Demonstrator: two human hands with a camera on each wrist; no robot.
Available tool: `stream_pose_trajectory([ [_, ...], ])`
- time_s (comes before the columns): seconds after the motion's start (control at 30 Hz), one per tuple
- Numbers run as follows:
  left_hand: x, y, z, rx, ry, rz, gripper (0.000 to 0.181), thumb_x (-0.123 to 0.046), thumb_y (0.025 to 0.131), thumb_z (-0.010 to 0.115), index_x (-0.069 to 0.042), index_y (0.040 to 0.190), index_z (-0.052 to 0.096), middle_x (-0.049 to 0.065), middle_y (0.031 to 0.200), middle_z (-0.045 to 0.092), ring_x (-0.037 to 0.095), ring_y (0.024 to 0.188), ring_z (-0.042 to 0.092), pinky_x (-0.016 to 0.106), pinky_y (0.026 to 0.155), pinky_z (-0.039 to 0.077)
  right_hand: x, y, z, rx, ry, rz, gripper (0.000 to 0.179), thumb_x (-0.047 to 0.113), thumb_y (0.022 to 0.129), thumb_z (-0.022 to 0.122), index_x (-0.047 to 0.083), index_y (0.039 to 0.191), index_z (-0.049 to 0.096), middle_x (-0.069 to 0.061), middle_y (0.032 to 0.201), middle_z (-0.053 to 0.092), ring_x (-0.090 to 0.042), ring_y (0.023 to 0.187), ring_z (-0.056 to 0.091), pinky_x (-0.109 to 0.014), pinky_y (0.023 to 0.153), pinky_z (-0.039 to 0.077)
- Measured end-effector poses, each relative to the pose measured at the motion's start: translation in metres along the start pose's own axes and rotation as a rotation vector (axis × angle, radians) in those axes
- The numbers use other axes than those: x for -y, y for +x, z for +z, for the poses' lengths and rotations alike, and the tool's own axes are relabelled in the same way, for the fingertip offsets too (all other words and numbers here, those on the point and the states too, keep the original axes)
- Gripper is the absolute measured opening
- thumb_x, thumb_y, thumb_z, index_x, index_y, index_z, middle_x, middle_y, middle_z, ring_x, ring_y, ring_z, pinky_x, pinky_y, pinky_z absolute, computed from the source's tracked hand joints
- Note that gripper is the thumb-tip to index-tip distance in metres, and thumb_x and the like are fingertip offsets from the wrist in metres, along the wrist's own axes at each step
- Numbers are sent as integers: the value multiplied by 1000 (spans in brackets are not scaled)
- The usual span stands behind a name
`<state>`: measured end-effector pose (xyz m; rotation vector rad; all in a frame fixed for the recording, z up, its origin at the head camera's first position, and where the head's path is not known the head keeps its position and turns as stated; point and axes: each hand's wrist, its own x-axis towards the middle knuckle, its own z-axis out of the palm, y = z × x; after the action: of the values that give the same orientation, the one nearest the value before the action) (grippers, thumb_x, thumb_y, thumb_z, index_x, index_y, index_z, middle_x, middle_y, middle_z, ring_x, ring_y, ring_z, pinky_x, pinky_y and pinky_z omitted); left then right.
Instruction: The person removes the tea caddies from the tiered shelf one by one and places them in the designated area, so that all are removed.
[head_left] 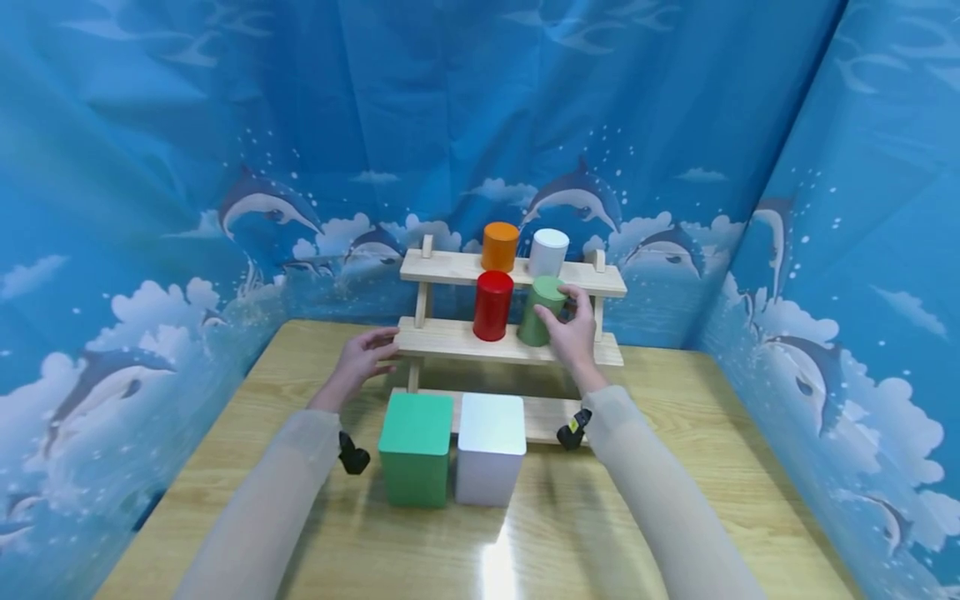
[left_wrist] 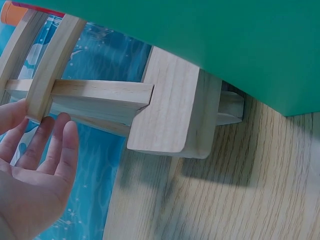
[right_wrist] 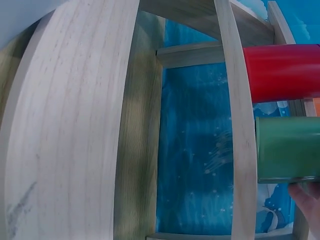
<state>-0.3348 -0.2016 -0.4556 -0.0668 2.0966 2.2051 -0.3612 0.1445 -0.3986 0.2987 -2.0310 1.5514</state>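
A three-tier wooden shelf rack (head_left: 442, 335) stands at the back of the table. My left hand (head_left: 362, 360) is at the left end of its middle board; in the left wrist view the thumb and fingertips pinch the board's end (left_wrist: 39, 107). With my right hand (head_left: 574, 329) I grip a green cylindrical canister (head_left: 536, 321), thumb at its front and fingers round its right side. The canister is upright on the middle board, right of a red canister (head_left: 492, 308). The right wrist view shows the green canister (right_wrist: 287, 150) against the board, with only some fingers visible.
An orange canister (head_left: 499, 248) and a white canister (head_left: 548, 252) stand on the top board. In front of the rack are a green box (head_left: 416, 454) and a white box (head_left: 490, 454), partly hiding the bottom board (head_left: 551, 412). Blue dolphin-print curtains surround the wooden table (head_left: 675, 417).
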Motion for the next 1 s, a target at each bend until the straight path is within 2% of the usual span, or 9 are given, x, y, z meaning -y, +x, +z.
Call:
stream_pose_trajectory([
  [0.1,1,1,0,4,-1,1,43,-11,92,58,-8,134,48,14,132,46,18,97,57,48,92,46,-1,-2,-2,-1,0,-6,48,21,80,75,5,118,50,-12,118,51,-29,100,53,-43,80,51],
  [0.33,1,0,0,16,6,10,43,-13,93,58,-8,135,47,14,133,46,20,98,57,51,93,45,42,-16,-10,29,31,-40,44,6,83,70,-6,119,47,-23,118,50,-38,102,53,-51,83,50],
  [0.47,0,-1,0,11,6,3,43,-13,93,58,-8,135,47,14,133,46,23,100,57,51,93,44,45,-18,-12,35,52,-44,44,6,83,70,-6,119,48,-23,117,50,-39,102,53,-51,83,49],
  [0.7,-2,-1,1,14,-12,16,44,-12,93,58,-7,135,47,16,134,44,39,115,48,52,94,44,52,-24,-17,47,95,-48,45,3,82,69,-8,119,46,-24,118,50,-41,105,52,-52,86,48],
  [0.83,-1,-2,1,19,-22,16,43,-11,93,57,-7,134,47,16,134,45,41,117,45,52,94,43,54,-29,-20,50,98,-56,44,2,83,69,-7,119,46,-23,118,51,-40,104,53,-51,86,49],
  [1.0,-1,-3,1,20,-24,13,44,-10,93,57,-6,135,46,16,134,44,41,118,44,52,95,43,51,-36,-24,52,91,-67,45,4,83,69,-7,119,46,-19,116,52,-36,100,55,-43,83,52],
])
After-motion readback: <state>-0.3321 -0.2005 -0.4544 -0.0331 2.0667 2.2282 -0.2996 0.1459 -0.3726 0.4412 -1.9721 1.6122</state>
